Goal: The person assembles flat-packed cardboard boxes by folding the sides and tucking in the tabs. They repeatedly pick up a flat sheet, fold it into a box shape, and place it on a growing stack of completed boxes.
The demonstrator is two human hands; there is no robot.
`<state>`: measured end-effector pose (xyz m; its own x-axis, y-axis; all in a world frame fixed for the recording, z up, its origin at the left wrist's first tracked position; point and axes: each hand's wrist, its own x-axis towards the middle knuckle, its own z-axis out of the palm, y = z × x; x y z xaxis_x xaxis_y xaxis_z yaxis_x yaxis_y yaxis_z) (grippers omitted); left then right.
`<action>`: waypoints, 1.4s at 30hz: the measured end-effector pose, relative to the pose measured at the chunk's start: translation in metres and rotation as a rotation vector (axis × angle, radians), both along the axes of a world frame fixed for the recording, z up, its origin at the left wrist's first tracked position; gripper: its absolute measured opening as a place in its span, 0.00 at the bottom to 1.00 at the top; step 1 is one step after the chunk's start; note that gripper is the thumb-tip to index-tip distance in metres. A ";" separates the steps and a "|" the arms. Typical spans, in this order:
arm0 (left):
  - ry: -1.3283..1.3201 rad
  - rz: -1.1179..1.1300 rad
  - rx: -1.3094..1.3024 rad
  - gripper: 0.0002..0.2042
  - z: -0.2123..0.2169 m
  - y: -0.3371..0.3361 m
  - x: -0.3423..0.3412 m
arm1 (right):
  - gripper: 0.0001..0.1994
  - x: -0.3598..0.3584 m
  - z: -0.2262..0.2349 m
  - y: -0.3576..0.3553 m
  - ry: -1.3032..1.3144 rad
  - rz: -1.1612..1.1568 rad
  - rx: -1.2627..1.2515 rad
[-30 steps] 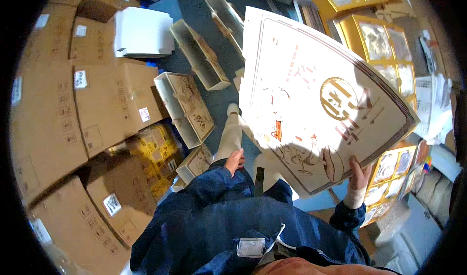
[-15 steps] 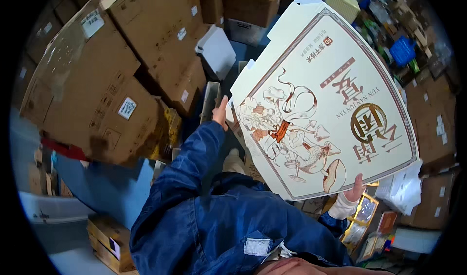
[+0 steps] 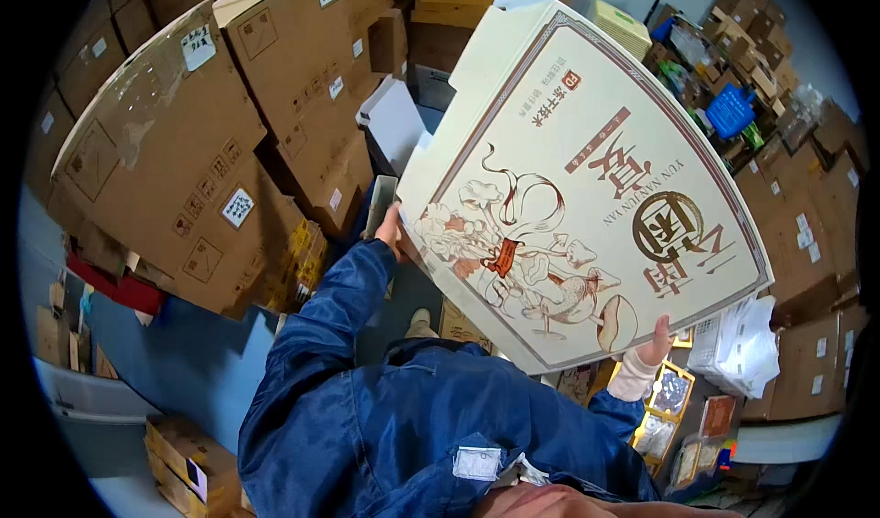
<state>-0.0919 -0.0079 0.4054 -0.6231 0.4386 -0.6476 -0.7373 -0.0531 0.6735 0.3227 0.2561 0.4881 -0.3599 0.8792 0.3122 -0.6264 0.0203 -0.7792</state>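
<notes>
Both hands grip the flat printed carton [image 3: 587,188]: left hand [image 3: 390,229] left edge, right hand [image 3: 656,339] bottom.

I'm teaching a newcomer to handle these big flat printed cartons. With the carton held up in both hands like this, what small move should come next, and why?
Probably lower it a little. The flat printed carton is gripped only at two edges, the left hand at its left edge and the right hand at its lower edge, and it hides much of the crowded floor and stacked cardboard boxes.
</notes>
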 end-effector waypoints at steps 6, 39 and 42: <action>0.589 0.297 -0.012 0.33 -0.022 -0.033 -0.116 | 0.20 0.011 -0.007 0.022 0.121 0.010 -0.093; 1.795 0.078 -0.827 0.47 0.298 0.012 -0.113 | 0.19 -0.107 -0.065 0.028 -0.333 0.334 0.071; 1.605 0.070 -0.686 0.47 0.293 0.000 -0.115 | 0.12 -0.110 -0.006 0.003 -0.159 0.220 0.048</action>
